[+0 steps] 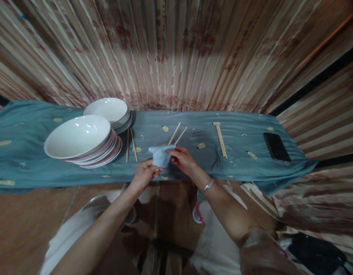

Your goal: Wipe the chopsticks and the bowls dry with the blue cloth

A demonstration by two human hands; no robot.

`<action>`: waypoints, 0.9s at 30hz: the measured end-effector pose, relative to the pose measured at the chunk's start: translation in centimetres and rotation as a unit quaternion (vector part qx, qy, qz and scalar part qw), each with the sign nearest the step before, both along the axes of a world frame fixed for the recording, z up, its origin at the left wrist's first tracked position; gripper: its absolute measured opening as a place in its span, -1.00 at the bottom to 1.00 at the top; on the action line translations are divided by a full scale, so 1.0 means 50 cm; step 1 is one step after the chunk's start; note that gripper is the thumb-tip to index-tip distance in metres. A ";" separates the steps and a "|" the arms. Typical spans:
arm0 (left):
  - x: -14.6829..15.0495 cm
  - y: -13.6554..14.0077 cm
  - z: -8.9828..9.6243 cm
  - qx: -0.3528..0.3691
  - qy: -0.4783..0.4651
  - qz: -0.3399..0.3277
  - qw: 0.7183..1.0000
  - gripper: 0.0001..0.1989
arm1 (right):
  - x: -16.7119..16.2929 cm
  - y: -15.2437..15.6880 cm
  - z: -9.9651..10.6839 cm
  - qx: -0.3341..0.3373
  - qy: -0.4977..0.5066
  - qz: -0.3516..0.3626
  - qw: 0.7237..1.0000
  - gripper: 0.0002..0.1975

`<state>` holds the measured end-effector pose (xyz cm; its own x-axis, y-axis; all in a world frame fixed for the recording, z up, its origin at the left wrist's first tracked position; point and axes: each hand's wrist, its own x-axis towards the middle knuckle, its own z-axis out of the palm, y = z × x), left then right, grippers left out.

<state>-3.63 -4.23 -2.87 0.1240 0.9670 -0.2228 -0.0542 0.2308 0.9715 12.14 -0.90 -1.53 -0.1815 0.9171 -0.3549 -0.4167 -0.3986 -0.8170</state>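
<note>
A small light blue cloth is stretched between my two hands, above the near edge of the table. My left hand pinches its lower left part, fingers closed. At the upper right, my right hand grips the cloth between thumb and fingers; a silver bangle circles that wrist. Just beyond the cloth, two wooden chopsticks point away from me. Their near ends are hidden behind the cloth and right hand, so I cannot tell whether they are held or lie on the table.
Two stacks of white bowls, a nearer one and a farther one, stand at left on the blue-green tablecloth. Two chopsticks lie beside them. More chopsticks and a black phone lie at right. A pleated curtain hangs behind.
</note>
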 end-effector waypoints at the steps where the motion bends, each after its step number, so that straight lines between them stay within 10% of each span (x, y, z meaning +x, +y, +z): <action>1: 0.000 0.000 -0.003 0.002 0.001 0.001 1.000 -0.82 | -0.004 -0.002 -0.002 -0.001 0.000 0.004 1.000 -0.76; 27: 0.028 -0.026 0.005 -0.068 -0.049 -0.126 0.988 -0.57 | 0.110 0.052 0.033 0.038 0.032 -0.121 0.991 -0.72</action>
<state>-2.26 -5.54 -2.64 0.3842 0.8644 -0.3242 -0.0698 0.3774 0.9234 17.65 1.71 0.13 0.0265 0.9600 -0.2787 -0.5450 -0.2198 -0.8091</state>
